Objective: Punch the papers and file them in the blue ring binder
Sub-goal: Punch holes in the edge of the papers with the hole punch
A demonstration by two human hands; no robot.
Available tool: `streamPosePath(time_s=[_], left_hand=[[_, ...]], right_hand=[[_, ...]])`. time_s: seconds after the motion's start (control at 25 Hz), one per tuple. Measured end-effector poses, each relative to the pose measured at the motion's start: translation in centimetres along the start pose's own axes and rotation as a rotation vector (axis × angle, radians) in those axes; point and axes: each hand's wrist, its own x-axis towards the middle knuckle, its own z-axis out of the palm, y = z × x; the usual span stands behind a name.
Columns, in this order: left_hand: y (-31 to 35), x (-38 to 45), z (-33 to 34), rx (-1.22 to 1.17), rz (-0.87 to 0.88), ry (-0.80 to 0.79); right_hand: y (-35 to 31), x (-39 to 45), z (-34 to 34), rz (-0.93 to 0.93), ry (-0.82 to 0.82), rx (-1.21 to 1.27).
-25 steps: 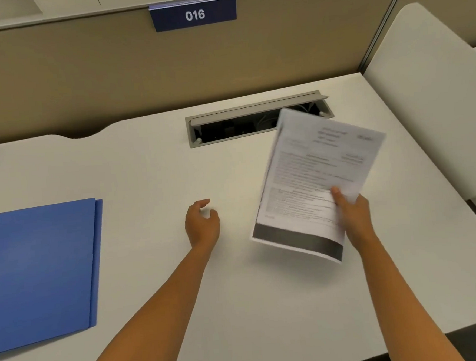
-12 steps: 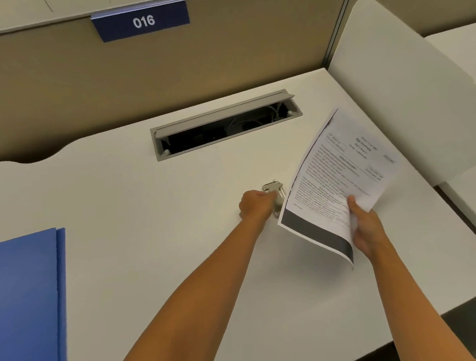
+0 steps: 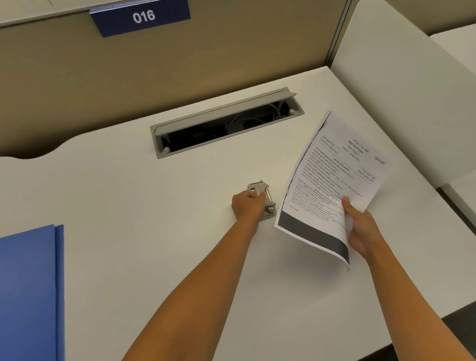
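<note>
White cubicle desk (image 3: 123,244), station plate 016 (image 3: 141,16) on beige partition; open cable tray (image 3: 227,122) at rear. Left hand (image 3: 247,208) closes fingers round small metal punch (image 3: 263,198) at desk centre; right hand (image 3: 360,232) pinches printed papers (image 3: 335,182) by lower corner, sheets lifted and curling, just beside punch. Blue ring binder (image 3: 23,302) lies shut, well apart at left edge. Sheet count unclear, possibly several. Risk: one-corner hold lets pages fan or sag; skewed feed would set holes off line.
</note>
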Motion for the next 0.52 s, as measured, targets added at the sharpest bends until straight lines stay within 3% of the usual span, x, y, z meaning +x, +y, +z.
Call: streamPosePath(time_s=[0.52], left_hand=[[-3.1,0.3,-18.2,-0.021,-0.029,0.196]], right_hand=[[3.5,-0.2,11.1,-0.021,-0.106,-0.344]])
